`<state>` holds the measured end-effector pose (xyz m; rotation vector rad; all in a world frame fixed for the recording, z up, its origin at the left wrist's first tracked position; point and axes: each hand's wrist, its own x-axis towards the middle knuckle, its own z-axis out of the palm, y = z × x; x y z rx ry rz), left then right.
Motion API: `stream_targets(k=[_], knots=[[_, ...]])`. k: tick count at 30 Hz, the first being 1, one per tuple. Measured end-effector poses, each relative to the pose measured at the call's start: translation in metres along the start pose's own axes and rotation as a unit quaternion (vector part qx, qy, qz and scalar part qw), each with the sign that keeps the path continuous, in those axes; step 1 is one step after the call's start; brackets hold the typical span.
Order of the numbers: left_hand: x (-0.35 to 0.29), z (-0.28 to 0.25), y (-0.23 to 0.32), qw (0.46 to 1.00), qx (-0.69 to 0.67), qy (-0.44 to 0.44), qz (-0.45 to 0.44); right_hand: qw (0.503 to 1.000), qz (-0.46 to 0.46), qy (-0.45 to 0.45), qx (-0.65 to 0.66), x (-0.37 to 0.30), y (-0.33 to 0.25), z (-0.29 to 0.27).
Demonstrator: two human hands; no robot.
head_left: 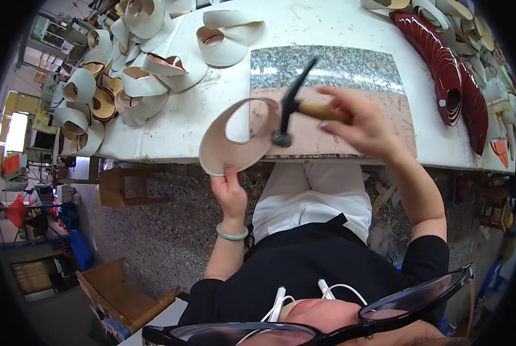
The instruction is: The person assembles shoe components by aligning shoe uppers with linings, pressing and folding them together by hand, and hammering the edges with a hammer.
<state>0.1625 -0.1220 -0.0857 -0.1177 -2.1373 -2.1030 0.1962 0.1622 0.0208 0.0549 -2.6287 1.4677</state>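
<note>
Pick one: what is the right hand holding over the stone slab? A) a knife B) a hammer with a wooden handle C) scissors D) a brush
B: the right hand grips a hammer by its wooden handle, its dark head pointing down over the stone slab, beside the curved tan leather piece that the left hand holds at the table edge.

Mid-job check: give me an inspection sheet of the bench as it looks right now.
Surface: white table with a granite slab at its front edge.
Job's things: curved tan leather piece overhanging the slab edge; hammer, head down by the piece.
Clutter: pile of curled white pieces on the left, dark red pieces on the right.
Grips: left hand holds the leather piece; right hand holds the hammer handle.
Cables: white cord at the chest.
Surroundings: wooden crate on the floor.
</note>
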Motion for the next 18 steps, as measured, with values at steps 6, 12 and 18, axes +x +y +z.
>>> stream_targets(k=[6,12,18], knots=[[0.032,-0.013,0.008,0.984,-0.003,-0.089,0.157,0.983,0.076,0.042,-0.162,0.011,0.074,-0.051],[0.046,0.027,0.005,0.941,-0.075,-0.262,0.202,0.989,-0.125,0.001,0.080,-0.013,0.045,-0.041],[0.057,0.074,0.006,0.910,-0.090,-0.381,0.132,0.987,-0.048,-0.045,0.144,-0.076,0.058,-0.067]])
